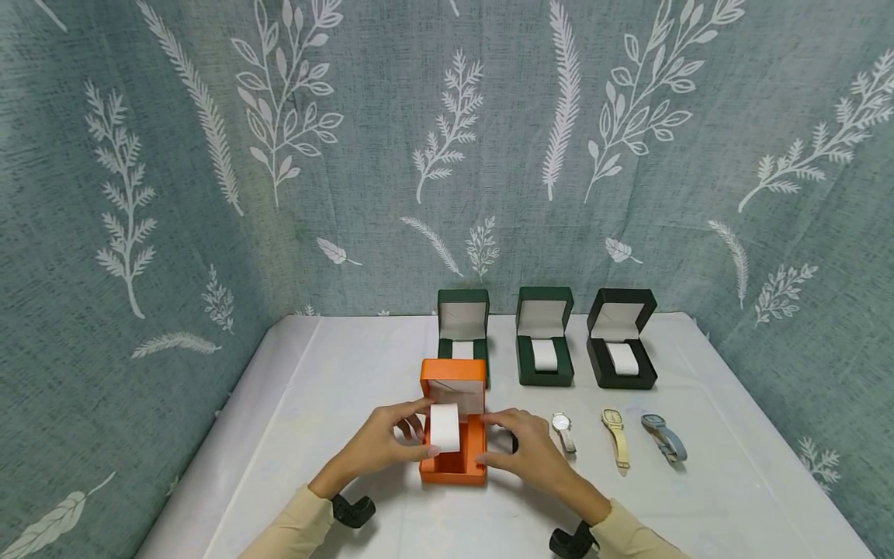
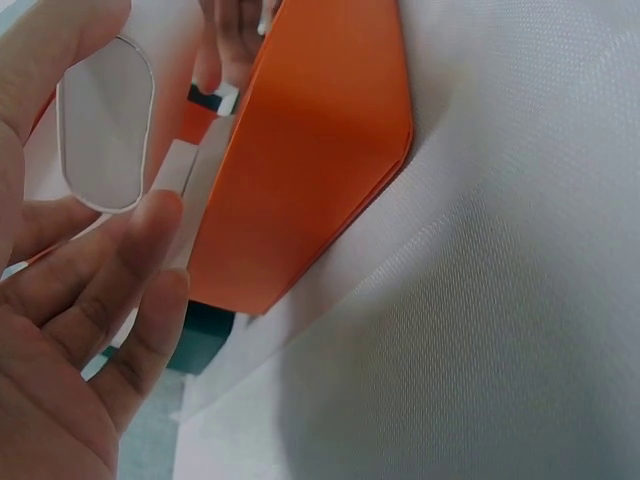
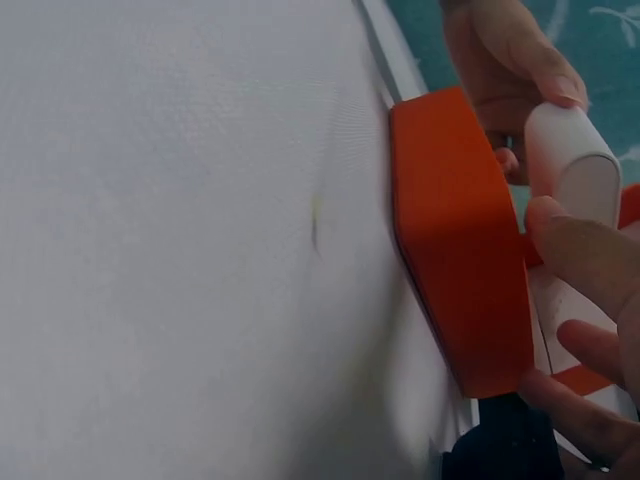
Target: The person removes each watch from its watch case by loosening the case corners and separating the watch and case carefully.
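Observation:
My left hand [image 1: 391,435] holds a white watch cushion [image 1: 445,428] by its ends, between thumb and fingers. The cushion is over the orange watch box [image 1: 452,478], whose lid stands up at the back. In the left wrist view, the cushion's oval grey end [image 2: 105,125] faces the camera. Beside the box's right wall is my right hand [image 1: 531,450], thumb and forefinger spread apart, with fingertips at the rim. The right wrist view shows this hand's fingers [image 3: 590,250] near the cushion and the box's side [image 3: 460,240]. Something dark [image 1: 515,443] shows by the right hand, its kind unclear.
Behind the orange box stands a green watch box [image 1: 464,299], partly hidden. Another green box [image 1: 545,378] and a black one [image 1: 627,380] stand to its right, lids up, with white cushions. Nearer lie a silver watch [image 1: 563,429], a gold watch [image 1: 616,439] and a blue-grey watch [image 1: 667,439].

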The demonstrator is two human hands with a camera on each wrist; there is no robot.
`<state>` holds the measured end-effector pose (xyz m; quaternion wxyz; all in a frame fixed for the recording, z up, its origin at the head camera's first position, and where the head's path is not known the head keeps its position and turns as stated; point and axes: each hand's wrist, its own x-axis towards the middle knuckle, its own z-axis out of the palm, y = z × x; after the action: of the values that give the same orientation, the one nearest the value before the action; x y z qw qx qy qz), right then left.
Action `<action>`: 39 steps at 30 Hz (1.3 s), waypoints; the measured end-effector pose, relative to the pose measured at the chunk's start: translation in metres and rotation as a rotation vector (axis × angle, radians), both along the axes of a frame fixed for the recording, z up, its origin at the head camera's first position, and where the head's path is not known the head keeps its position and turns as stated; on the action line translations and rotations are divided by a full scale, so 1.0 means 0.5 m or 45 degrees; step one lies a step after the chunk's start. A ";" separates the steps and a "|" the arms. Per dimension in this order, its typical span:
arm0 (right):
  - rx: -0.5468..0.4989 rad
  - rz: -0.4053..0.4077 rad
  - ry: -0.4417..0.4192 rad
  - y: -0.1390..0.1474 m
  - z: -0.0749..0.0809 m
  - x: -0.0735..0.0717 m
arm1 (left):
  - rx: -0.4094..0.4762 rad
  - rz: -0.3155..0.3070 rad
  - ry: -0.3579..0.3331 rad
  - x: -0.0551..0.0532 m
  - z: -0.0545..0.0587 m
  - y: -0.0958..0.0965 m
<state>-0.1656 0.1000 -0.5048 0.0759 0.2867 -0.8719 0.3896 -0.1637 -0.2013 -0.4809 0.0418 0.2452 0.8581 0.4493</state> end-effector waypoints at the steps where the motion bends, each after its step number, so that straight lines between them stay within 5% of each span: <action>1: 0.015 -0.001 0.003 -0.001 -0.001 0.001 | 0.002 -0.001 0.001 0.000 0.000 0.000; 17: 0.136 -0.018 -0.124 -0.009 0.004 -0.001 | -0.024 -0.014 0.013 -0.004 -0.009 0.005; 32: 0.123 -0.008 -0.134 -0.004 0.002 -0.003 | -0.166 -0.017 0.201 -0.014 -0.023 0.025; 39: 0.138 -0.010 -0.137 -0.005 0.003 -0.003 | -0.182 -0.021 0.219 -0.013 -0.025 0.028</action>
<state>-0.1669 0.0976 -0.5035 0.0151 0.2656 -0.8956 0.3565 -0.1703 -0.1874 -0.4933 -0.0110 0.2861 0.8864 0.3638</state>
